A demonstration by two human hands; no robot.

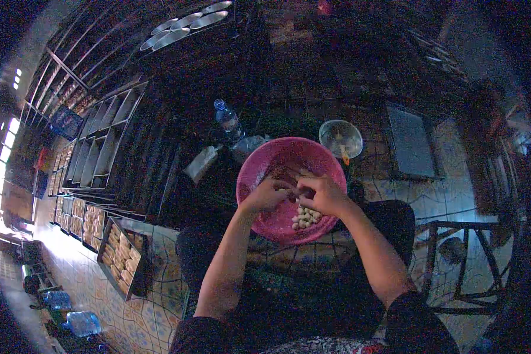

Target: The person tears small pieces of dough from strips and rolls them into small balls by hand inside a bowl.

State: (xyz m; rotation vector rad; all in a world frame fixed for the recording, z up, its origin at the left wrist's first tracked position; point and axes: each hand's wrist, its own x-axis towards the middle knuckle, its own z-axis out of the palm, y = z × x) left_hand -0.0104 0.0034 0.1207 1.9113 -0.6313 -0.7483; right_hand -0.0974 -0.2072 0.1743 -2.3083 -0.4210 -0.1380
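A pink plastic basin (261, 157) sits in front of me between my knees. A pile of small pale round balls (305, 218), like dough pieces, lies on its near right side. My left hand (270, 193) is over the left of the basin with fingers bent inward and closed. My right hand (325, 194) meets it from the right, thumb and fingers pinched together. The fingertips of both hands nearly touch above the pile. A small pale bit shows by the left fingertips, but the fingers hide most of what they hold.
Behind the basin stand a plastic bottle (229, 121), a crumpled clear bag (248, 147), a white packet (202, 163) and a metal bowl (340, 137) with an orange-handled tool. A tray of bread rolls (121, 257) lies left. At right are a flat tray (411, 141) and a metal frame (463, 265).
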